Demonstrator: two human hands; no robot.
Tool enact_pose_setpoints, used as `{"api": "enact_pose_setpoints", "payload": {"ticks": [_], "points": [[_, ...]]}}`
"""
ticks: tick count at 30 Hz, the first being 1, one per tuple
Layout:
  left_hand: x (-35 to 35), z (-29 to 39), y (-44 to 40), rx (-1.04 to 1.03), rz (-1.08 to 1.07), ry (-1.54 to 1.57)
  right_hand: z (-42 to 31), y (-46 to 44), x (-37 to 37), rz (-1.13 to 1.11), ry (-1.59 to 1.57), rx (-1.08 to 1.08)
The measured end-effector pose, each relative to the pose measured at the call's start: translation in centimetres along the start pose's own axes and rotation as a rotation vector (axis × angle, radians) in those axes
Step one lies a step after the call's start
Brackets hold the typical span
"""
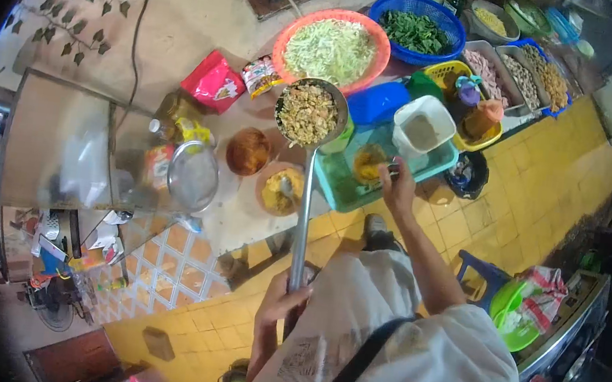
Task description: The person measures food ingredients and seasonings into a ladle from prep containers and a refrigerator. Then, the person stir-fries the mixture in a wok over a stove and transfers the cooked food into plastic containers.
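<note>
"Where's the left grip [283, 301]?"
"Closed round the handle of a ladle [306, 199]; its bowlful of chopped food [306, 113] is well beyond that grip."
"And the right grip [399, 189]?"
"Beside a small amber container [368, 162], just left of it. I can't tell how closed, or what it holds."
</note>
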State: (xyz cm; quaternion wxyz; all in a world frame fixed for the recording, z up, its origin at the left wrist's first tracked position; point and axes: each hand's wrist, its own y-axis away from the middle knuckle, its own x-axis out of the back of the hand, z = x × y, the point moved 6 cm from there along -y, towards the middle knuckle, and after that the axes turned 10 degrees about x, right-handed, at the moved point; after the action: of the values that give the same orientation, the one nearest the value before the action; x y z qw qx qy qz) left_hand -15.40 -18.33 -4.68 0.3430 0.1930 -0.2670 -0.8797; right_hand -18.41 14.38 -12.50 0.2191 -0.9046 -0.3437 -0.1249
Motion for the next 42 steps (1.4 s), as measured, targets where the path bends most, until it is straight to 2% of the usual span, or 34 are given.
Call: {"api": "enact_pose_setpoints", "payload": {"ticks": [4, 6, 7, 8, 10, 14, 16, 18, 20, 21, 23, 27, 30, 35, 42], "points": [[-2.9, 1.2, -2.1, 0.091, 0.002, 0.094, 0.5, -1.6, 0.3, -0.096, 0.074, -0.106], [-3.6, 1.1, -3.2, 0.094, 0.018, 0.054, -1.2, -2.9, -0.2, -0.252, 0.109, 0.145], [-4.1, 1.5, -3.6, 0.097, 0.021, 0.055, -2.3, -2.9, 0.1, -0.254, 0.120, 0.374], [-4.5, 1.9, -3.6, 0.110, 0.039, 0.050, -2.1, -2.9, 0.5, -0.255, 0.117, 0.366], [-5.2, 2.3, -4.0, 0.118, 0.058, 0.045, -3.5, -2.7, 0.2, -0.497, 0.241, 0.628], [-5.5, 2.5, -4.5, 0.089, 0.064, 0.032, -5.5, -3.0, 3.1, -0.511, 0.222, 0.669], [-5.4, 2.8, -4.7, 0.093, 0.052, 0.033, -6.1, -3.4, 4.5, -0.525, 0.214, 0.615], [-5.4, 3.3, -4.9, 0.160, 0.060, 0.159, -5.8, -3.4, 5.4, -0.534, 0.211, 0.566], [-4.4, 2.7, -5.6, 0.085, 0.017, 0.063, -5.8, -2.8, 5.5, -0.562, 0.203, 0.575], [-4.6, 3.6, -5.9, 0.089, 0.016, 0.081, -5.9, -2.7, 5.6, -0.558, 0.211, 0.580], [-4.5, 4.1, -5.9, 0.101, -0.004, 0.096, -5.7, -2.4, 5.6, -0.513, 0.203, 0.447], [-3.9, 3.2, -6.1, 0.107, 0.007, 0.118, -4.5, -1.7, 4.5, -0.583, 0.154, 0.448], [-3.3, 3.6, -6.2, 0.106, 0.058, 0.055, -4.7, -2.0, 3.8, -0.552, 0.140, 0.421], [-3.1, 3.9, -5.7, 0.082, 0.010, -0.015, -5.0, -2.2, 3.4, -0.565, 0.164, 0.249], [-1.7, 3.4, -6.0, 0.041, 0.017, -0.200, -3.7, -0.9, 2.6, -0.462, 0.112, 0.278]]}}
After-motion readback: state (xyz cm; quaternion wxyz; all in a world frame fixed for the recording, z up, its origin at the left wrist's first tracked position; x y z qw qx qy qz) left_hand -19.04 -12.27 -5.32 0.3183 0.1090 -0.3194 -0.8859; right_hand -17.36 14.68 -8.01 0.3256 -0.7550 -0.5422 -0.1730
